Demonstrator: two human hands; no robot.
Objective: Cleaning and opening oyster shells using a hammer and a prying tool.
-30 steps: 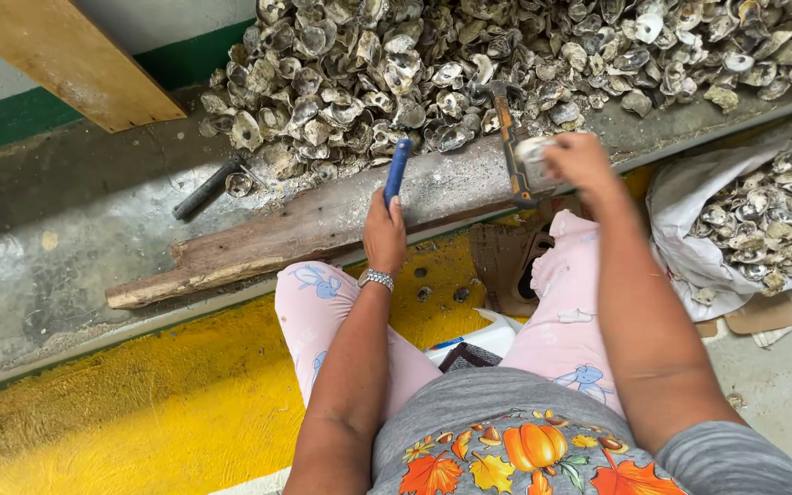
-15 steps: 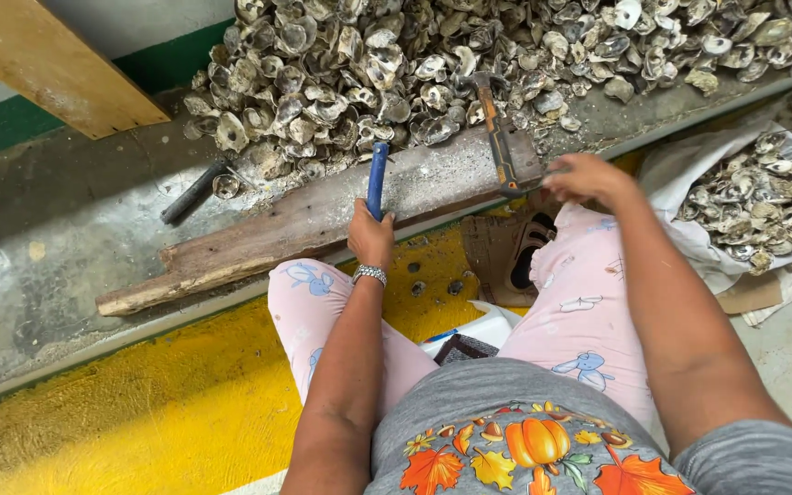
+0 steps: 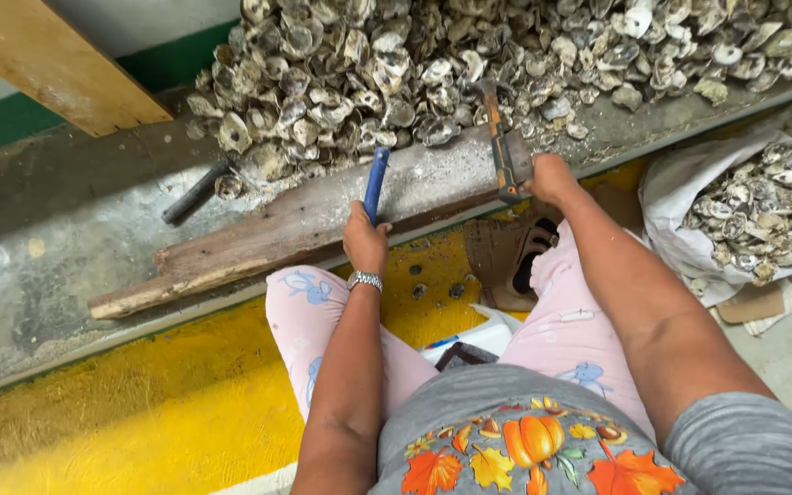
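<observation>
big heap of oyster shells on the concrete bench, worn plank in front w/ a sack of shells off to the rt. left hand wrapped tight round a blue-handled knife standing on the plank; right hand closed round an orange-handled hammer, head toward the heap.

Grey concrete bench, stained. A heap of oyster shells lies beyond both hands. A weathered wooden plank lies beneath them. A dark bar lies left of the left hand.
</observation>
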